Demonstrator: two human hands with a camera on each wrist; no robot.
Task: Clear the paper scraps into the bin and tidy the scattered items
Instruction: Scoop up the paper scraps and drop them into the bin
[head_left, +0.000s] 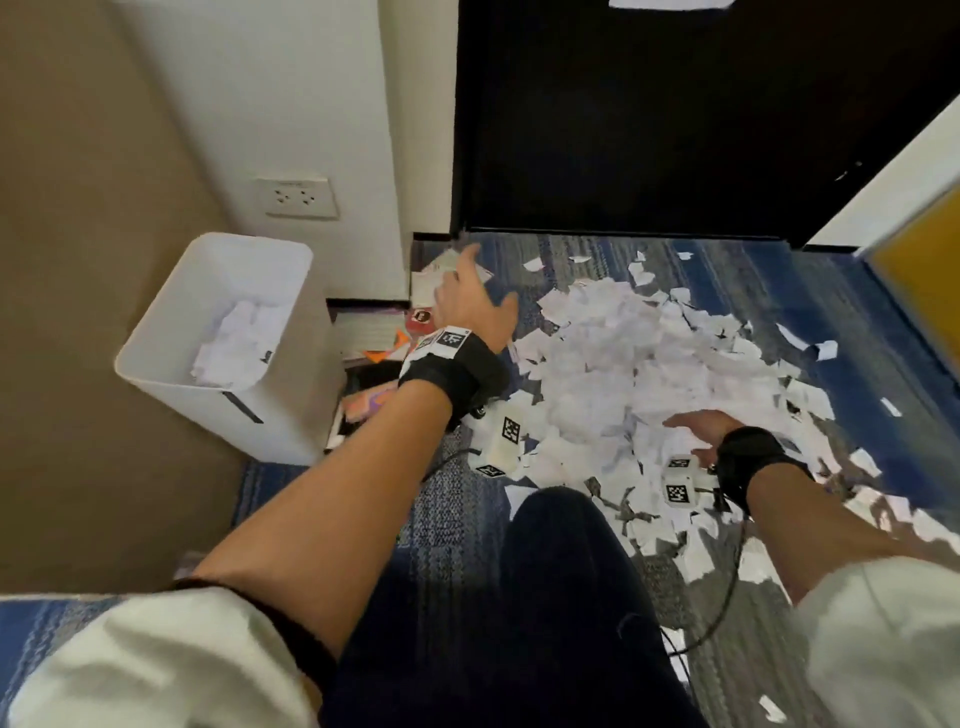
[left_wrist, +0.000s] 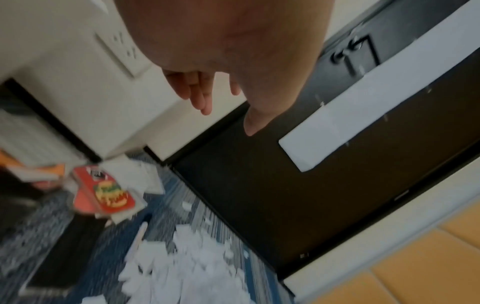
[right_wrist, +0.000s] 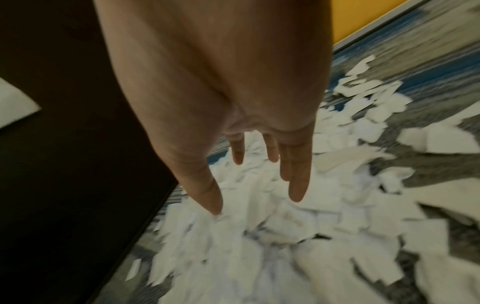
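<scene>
A big heap of white paper scraps (head_left: 618, 374) covers the blue-grey carpet in front of a dark door. A white bin (head_left: 223, 343) stands at the left against the wall, with scraps inside it. My left hand (head_left: 472, 306) hovers empty between the bin and the heap, its fingers (left_wrist: 200, 94) straight and spread. My right hand (head_left: 696, 426) reaches over the near right edge of the heap, fingers (right_wrist: 296, 176) extended just above the scraps (right_wrist: 272, 236), holding nothing. A red card pack (left_wrist: 106, 193) lies beside the books.
Books and coloured items (head_left: 369, 338) lie stacked between the bin and the wall corner. White tagged blocks (head_left: 506, 436) sit among the scraps near my knee (head_left: 561, 571). A wall socket (head_left: 298, 197) is above the bin. A yellow panel (head_left: 919, 260) edges the carpet at right.
</scene>
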